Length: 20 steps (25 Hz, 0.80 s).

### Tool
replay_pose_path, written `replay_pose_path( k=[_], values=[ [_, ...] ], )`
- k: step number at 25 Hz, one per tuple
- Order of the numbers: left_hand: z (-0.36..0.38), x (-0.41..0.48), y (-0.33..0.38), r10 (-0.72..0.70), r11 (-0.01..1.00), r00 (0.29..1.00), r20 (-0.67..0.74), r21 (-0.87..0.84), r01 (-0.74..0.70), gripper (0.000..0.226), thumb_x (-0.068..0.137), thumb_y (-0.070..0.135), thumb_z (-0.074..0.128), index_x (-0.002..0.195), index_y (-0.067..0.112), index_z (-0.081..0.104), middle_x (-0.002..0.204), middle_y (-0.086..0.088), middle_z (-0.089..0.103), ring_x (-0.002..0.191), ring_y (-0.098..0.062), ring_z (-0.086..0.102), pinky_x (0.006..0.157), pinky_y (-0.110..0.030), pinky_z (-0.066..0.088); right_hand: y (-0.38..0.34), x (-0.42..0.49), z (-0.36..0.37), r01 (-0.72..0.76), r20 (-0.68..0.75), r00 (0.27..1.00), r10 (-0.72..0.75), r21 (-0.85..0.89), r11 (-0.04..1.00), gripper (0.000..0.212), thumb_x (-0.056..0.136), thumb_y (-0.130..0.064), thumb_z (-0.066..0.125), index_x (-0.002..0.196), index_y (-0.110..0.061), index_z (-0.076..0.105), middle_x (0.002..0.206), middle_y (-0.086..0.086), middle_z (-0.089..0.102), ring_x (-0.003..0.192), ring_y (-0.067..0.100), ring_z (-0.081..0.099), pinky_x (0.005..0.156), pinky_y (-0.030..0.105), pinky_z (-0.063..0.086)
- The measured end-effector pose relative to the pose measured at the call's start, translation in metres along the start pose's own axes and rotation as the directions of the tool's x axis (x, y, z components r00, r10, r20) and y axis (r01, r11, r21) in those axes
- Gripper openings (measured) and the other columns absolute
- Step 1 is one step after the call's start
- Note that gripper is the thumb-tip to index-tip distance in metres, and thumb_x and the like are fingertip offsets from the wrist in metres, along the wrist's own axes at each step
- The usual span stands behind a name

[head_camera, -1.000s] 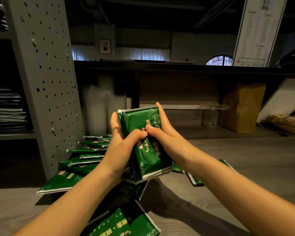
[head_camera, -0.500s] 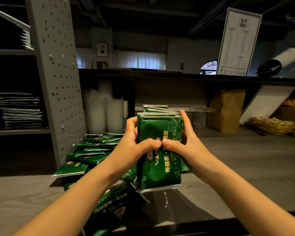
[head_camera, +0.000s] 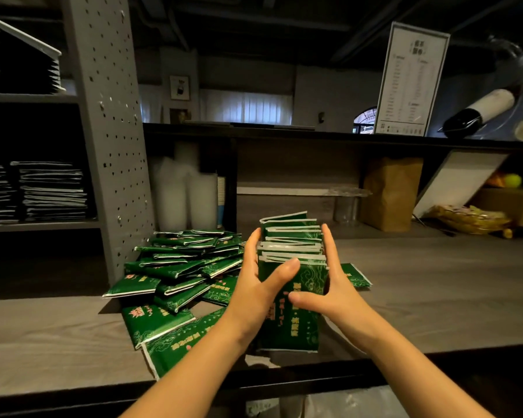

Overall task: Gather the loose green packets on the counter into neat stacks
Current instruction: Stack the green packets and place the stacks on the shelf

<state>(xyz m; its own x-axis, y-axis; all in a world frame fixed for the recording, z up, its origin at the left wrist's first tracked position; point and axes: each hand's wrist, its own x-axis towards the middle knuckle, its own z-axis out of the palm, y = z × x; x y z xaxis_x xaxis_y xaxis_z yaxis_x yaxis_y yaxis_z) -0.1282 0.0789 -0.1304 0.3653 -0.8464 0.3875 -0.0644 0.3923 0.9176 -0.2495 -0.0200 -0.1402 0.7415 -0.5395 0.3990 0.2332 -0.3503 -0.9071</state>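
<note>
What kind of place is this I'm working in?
Likely a café or tea shop, behind the counter: a standing menu card on the upper ledge, stacked plastic cups under it, and a brown paper bag.

two bare forearms; left hand (head_camera: pixel 258 286) and right hand (head_camera: pixel 329 292) bare, short plain nails.

A bundle of green packets (head_camera: pixel 299 330) stands upright, white sealed edges up, near the front edge of the desk (head_camera: pixel 435 297), with loose green packets (head_camera: pixel 181 267) heaped just left.
</note>
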Motion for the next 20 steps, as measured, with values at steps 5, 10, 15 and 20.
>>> replay_pose_path(
  k=[5, 10, 15, 20],
  values=[
    [0.003, -0.001, -0.005, -0.015, 1.0, 0.998, 0.063, 0.006, 0.015, 0.119, 0.045, 0.052, 0.072, 0.146, 0.041, 0.01, 0.138, 0.008, 0.048, 0.117, -0.003, 0.054, 0.083, -0.017, 0.05, 0.01, -0.006, 0.001, -0.024, -0.029, 0.999, 0.027, 0.084, 0.996, 0.13, 0.042, -0.046, 0.091, 0.137, -0.061, 0.004, 0.134, -0.015, 0.053, 0.121, 0.006, 0.054, 0.095, 0.03, 0.049],
    [0.014, 0.001, -0.007, -0.013, 0.996, 0.997, 0.071, -0.09, 0.02, 0.122, 0.045, 0.046, 0.071, 0.148, 0.036, 0.005, 0.125, 0.017, 0.05, 0.095, 0.016, 0.058, 0.067, -0.005, 0.047, 0.018, -0.006, 0.001, 0.002, -0.132, 0.991, 0.022, 0.177, 0.984, 0.111, 0.04, -0.045, 0.093, 0.124, -0.07, 0.026, 0.146, -0.005, 0.042, 0.127, 0.018, 0.051, 0.103, 0.049, 0.043],
    [0.02, 0.001, -0.012, -0.06, 0.985, 0.997, 0.043, -0.161, 0.066, 0.125, 0.053, 0.029, 0.082, 0.148, 0.038, 0.002, 0.119, 0.016, 0.054, 0.102, 0.005, 0.059, 0.075, -0.012, 0.052, 0.019, -0.005, 0.006, 0.021, -0.083, 0.997, -0.006, 0.183, 0.983, 0.129, 0.044, -0.04, 0.093, 0.144, -0.046, 0.012, 0.13, -0.004, 0.06, 0.121, 0.018, 0.057, 0.103, 0.046, 0.042],
    [0.023, 0.001, -0.019, -0.086, 0.977, 0.995, 0.06, -0.193, 0.096, 0.12, 0.05, 0.039, 0.075, 0.149, 0.034, 0.009, 0.132, -0.006, 0.057, 0.116, -0.02, 0.06, 0.095, -0.036, 0.05, 0.017, -0.002, 0.004, -0.017, -0.113, 0.993, 0.036, 0.162, 0.987, 0.109, 0.058, -0.029, 0.081, 0.145, -0.041, 0.016, 0.125, -0.006, 0.063, 0.115, 0.015, 0.06, 0.1, 0.043, 0.045]
  ],
)
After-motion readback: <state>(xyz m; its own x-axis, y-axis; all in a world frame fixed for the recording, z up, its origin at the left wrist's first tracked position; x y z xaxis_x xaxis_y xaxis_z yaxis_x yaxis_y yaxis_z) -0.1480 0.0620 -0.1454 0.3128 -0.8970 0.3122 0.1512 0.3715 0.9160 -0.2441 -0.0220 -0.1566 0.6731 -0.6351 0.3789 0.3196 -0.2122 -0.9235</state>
